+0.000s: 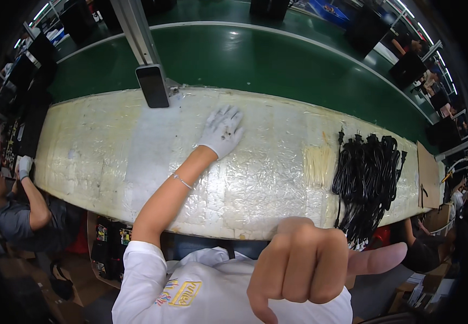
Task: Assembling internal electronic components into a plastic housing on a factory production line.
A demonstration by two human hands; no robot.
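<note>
My left hand (222, 131), in a white glove with dark smudges, lies flat on the plastic-covered worktable (234, 205). Its fingers are spread and hold nothing. Close to the camera, my bare right hand (301, 264) is raised over the table's near edge. Several of its fingers are folded in, while one digit stretches to the right and another points down; no object shows in it. Right of the hands, a pile of coiled black power cords (366, 183) with plugs lies on the table. Beside it rests a bundle of thin cream-coloured strips (318, 166), resembling cable ties.
A phone (152, 86) leans against a metal post (135, 32) at the table's far edge. Beyond runs a green conveyor belt (234, 59). Cardboard (428, 175) lies at the right end. Another person (23, 208) works at left, beside a box of black parts (107, 243).
</note>
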